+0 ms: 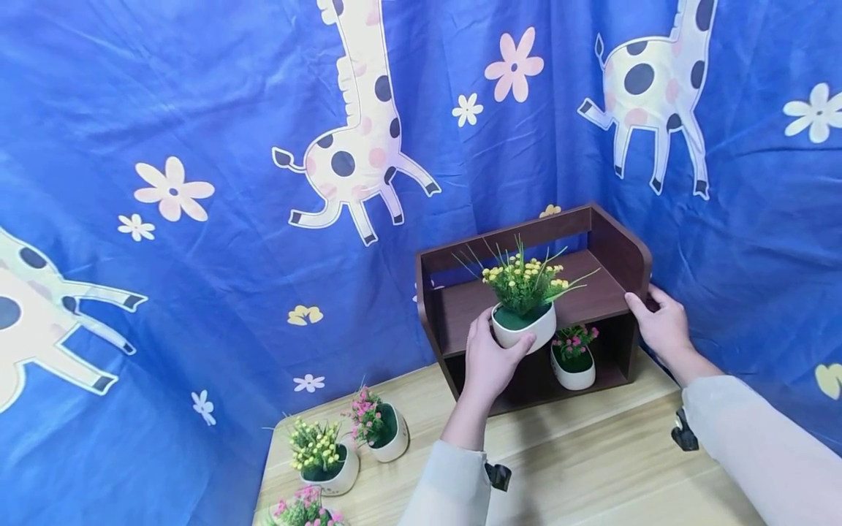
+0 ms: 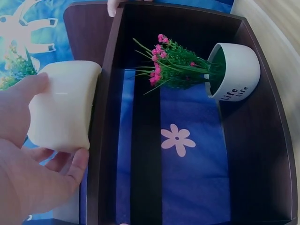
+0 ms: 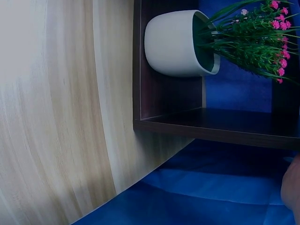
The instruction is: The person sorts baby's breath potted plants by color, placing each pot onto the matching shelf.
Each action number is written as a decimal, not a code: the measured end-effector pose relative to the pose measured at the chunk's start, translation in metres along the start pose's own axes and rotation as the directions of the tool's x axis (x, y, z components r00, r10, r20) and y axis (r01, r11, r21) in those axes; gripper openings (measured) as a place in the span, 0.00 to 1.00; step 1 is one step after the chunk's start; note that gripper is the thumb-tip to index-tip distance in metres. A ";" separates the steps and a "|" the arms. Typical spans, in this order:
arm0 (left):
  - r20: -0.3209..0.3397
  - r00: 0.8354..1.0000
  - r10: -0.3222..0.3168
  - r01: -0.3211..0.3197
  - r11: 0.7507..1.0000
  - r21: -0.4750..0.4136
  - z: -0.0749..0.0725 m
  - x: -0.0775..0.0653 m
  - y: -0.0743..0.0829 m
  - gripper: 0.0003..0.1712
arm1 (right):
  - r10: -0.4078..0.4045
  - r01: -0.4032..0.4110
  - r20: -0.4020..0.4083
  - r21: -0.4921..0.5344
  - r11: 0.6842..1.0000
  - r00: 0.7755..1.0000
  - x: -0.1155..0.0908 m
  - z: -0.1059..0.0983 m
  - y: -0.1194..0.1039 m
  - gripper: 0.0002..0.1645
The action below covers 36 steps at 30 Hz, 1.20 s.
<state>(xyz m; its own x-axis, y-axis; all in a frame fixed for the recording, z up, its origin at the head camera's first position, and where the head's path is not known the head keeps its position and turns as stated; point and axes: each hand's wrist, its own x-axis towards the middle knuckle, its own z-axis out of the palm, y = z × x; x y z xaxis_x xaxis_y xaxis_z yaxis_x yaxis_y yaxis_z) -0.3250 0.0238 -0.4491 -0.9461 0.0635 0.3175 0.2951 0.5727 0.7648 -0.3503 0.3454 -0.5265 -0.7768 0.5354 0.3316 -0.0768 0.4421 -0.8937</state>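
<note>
Sleeves (image 1: 756,431), held yellow flowers (image 1: 522,281), pink flowers (image 1: 575,340) in shelf (image 1: 608,269), curtain (image 1: 237,277) behind

Inside the shelf (image 1: 623,252), there is reaching room left of the pink-flowered pot (image 1: 574,375); the upper board (image 1: 460,310) blocks access from above.

Behind the pale, streaked wood-grain tabletop (image 1: 579,453) and beyond both its sides hangs a bright blue, softly creased fabric curtain (image 1: 230,292). High above the tabletop's far edge it carries a white printed giraffe with dark and pink spots (image 1: 355,157) and a pale pink six-petalled printed flower (image 1: 507,75); a whitish glare brightens part of the tabletop
</note>
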 end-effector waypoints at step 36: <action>0.296 0.937 0.183 -0.154 0.981 -0.118 -0.013 0.037 -0.024 0.45 | -0.022 0.022 0.001 0.010 1.000 1.000 0.000 0.000 0.001 0.31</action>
<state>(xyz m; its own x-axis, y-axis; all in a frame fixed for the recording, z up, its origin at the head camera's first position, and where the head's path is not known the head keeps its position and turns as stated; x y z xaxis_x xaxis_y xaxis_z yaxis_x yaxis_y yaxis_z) -0.3653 0.0014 -0.4482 -0.8726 0.4063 0.2711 0.4507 0.4558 0.7675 -0.3505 0.3459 -0.5277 -0.7753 0.5251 0.3509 -0.1003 0.4462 -0.8893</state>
